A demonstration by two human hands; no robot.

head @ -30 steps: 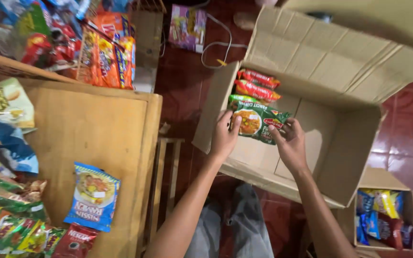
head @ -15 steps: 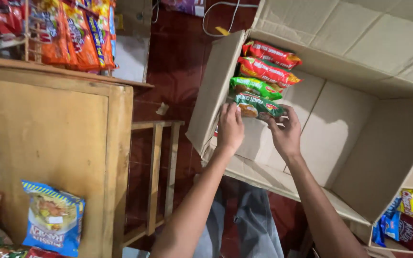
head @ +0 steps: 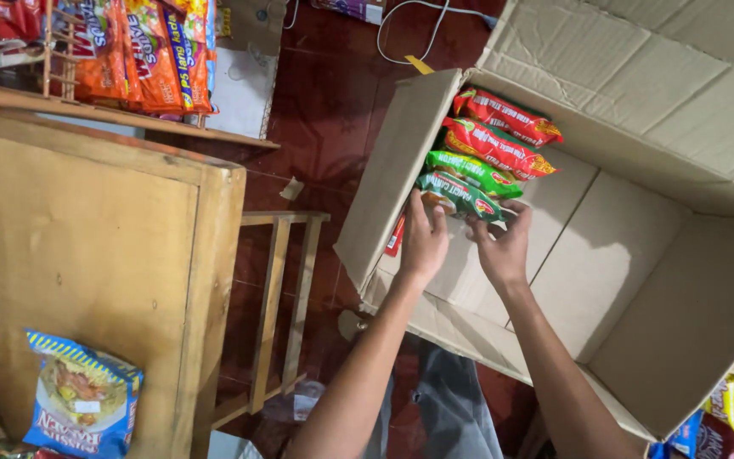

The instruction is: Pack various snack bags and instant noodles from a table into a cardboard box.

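Dark red floor tiles surround the cardboard box (head: 639, 255). Left hand (head: 422, 242) and right hand (head: 503, 251) clamp their fingers on the green noodle packet (head: 460, 195) at the box's left wall; press it upright, flush against the row.

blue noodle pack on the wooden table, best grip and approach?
Take the blue pack by its two long side edges, coming straight down from above. It lies flat, face up on the table, with other packets crowding its left and bottom, so a side approach looks blocked. Its top sealed edge is probably also free to pinch. Both hands are at the box.
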